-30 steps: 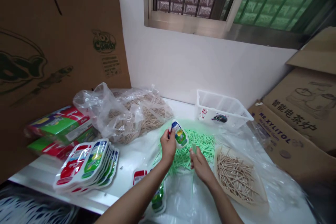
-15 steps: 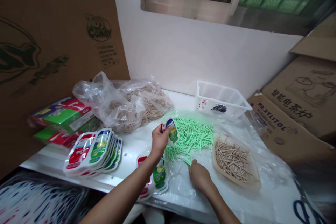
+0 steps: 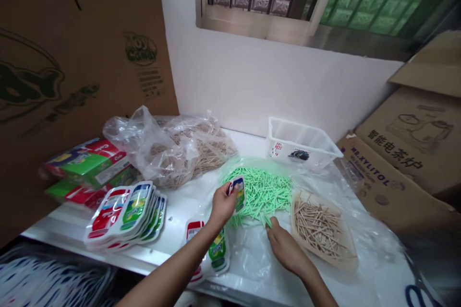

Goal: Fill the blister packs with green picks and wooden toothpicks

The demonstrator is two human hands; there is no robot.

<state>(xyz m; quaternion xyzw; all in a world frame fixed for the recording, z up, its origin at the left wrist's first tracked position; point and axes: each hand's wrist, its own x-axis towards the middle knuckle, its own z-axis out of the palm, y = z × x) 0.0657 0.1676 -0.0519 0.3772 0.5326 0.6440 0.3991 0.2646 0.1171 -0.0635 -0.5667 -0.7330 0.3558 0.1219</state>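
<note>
Pinching a packet (image 3: 240,195), left grip (image 3: 222,203) hovers near the edge of green sticks (image 3: 272,189), right grip (image 3: 284,244) pinching some beside open sheeting (image 3: 248,259).

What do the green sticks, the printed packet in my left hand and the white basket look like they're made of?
Green sticks: possibly plastic or coated paper, seemingly matte; bright, even colour leaves it open.
Printed packet in your left hand: maybe plastic, given its pale edge; finish too small to judge.
White basket: likely plastic, smooth and translucent; its walls look milky.
</note>
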